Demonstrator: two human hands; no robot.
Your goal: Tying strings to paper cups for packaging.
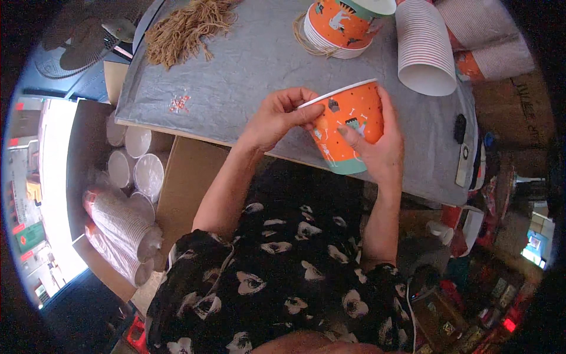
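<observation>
An orange paper bucket with a white rim, a green base and printed cartoon figures is held between my two hands over the table's front edge, tilted. My left hand pinches its rim on the left, thumb on the outer wall and fingers partly hidden behind the rim. Around the right side wraps my right hand, its thumb lying across the printed front. Beyond them stands a stack of matching orange buckets, with a loop of brown twine round its lower left.
A bundle of brown twine strands lies at the far left, with small red-and-white bits nearer. White nested cups and wrapped stacks fill the far right. A utility knife rests at the right edge. Left, a cardboard box adjoins packed cups.
</observation>
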